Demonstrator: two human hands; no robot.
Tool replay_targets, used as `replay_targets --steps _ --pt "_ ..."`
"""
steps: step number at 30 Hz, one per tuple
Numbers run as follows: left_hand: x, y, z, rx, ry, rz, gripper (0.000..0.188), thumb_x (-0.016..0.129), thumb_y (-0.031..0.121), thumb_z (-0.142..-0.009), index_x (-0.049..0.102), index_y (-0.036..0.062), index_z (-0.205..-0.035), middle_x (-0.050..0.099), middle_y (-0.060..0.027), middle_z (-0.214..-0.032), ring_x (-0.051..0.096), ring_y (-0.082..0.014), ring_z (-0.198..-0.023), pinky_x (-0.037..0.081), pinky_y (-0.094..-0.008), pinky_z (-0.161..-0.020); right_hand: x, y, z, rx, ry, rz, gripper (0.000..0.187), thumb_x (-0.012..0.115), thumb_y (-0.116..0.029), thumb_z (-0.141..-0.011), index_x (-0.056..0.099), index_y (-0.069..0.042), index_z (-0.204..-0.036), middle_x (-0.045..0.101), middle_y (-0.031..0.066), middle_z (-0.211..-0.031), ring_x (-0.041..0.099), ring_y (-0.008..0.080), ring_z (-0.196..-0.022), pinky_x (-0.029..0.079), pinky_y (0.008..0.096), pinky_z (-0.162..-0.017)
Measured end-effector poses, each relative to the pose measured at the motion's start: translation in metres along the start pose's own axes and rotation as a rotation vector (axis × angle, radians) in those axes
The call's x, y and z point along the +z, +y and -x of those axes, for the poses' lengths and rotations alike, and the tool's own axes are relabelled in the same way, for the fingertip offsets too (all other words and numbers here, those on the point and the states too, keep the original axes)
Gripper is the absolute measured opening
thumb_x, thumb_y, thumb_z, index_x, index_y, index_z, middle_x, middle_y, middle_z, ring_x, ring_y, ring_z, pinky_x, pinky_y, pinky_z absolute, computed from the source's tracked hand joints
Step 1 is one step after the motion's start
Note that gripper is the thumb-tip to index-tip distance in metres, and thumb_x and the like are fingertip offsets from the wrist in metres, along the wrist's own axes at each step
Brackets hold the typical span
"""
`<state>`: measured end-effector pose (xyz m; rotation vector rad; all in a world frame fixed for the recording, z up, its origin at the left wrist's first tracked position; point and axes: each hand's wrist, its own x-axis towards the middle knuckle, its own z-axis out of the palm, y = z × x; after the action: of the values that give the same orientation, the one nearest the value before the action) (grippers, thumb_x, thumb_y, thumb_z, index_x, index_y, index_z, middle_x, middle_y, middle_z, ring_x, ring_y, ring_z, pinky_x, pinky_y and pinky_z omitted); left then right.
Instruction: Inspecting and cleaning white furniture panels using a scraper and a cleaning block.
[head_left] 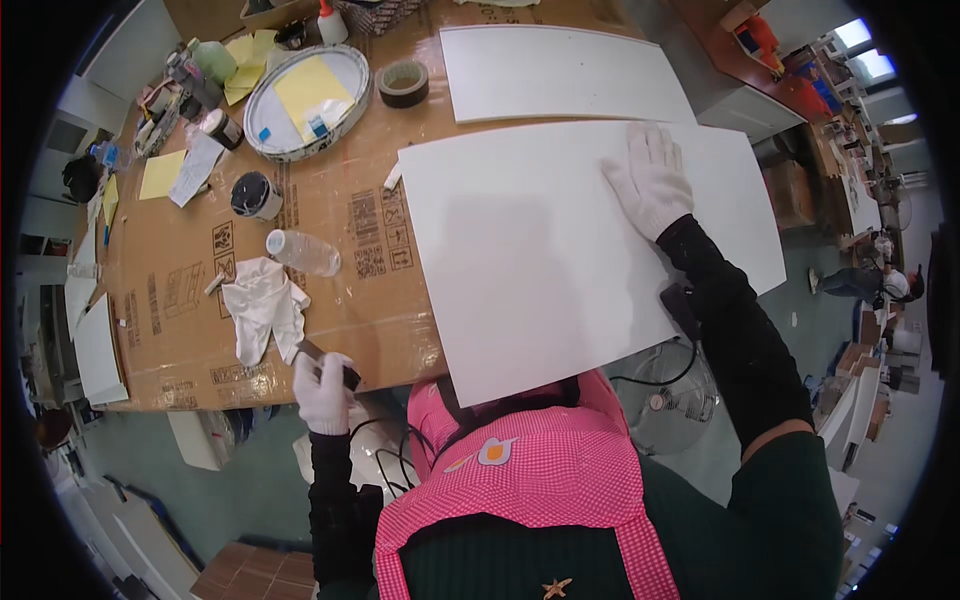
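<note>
The board [540,250] is showing as a large, plain white, flat rectangular sheet, its near edge hanging over the desk [330,310] toward the person's pink checked apron [530,480]. The right hand [650,180], in a white glove, is lying flat on it with fingers spread wide, pressing on the board's far right part, so most of the sheet is stretching left of and nearer than that hand. The left hand [322,392], also gloved, is closing around a small dark tool [330,362] at the desk's near edge, well to the left of the board and not touching it. Just beyond that hand a crumpled white cloth [262,305] is lying on the cardboard-covered desk, with a clear bottle [303,252] on its side a little farther on. A second white board [560,72] is lying beyond the right hand.
</note>
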<state>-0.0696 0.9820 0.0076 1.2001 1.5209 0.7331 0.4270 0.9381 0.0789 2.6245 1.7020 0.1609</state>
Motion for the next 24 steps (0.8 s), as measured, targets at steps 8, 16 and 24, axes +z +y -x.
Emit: replay_targets --steps 8,16,24 --pt "0.062 0.113 0.004 0.849 0.235 0.005 0.024 0.055 0.027 -0.099 0.058 0.0042 -0.095 0.054 -0.0037 -0.077 0.050 -0.0106 -0.063 0.036 -0.0258 -0.050 -0.026 -0.224 0.138 -0.486 0.409 -0.318 0.030 0.064 -0.031 -0.085 0.062 -0.007 -0.101 0.058 0.0134 -0.114 0.057 0.0317 -0.102 0.048 0.0476 -0.089" --pt "0.129 0.161 0.073 0.251 -0.450 0.469 0.016 0.043 0.008 -0.091 0.055 -0.0023 -0.095 0.064 -0.0114 -0.078 0.057 -0.0143 -0.066 0.048 -0.0269 -0.064 -0.021 0.036 0.105 -0.274 0.185 -0.313 0.054 0.061 -0.038 -0.093 0.056 -0.006 -0.136 0.057 0.0174 -0.137 0.048 0.0354 -0.134 0.032 0.0502 -0.116" --pt "0.158 0.149 0.076 0.113 -0.543 0.235 0.026 0.054 0.026 -0.099 0.057 0.0009 -0.103 0.063 -0.0066 -0.082 0.057 -0.0132 -0.071 0.046 -0.0272 -0.068 -0.012 0.315 0.163 1.123 -0.193 0.198 0.051 0.050 -0.048 -0.098 0.061 -0.004 -0.120 0.054 0.0200 -0.140 0.058 0.0376 -0.121 0.045 0.0503 -0.102"
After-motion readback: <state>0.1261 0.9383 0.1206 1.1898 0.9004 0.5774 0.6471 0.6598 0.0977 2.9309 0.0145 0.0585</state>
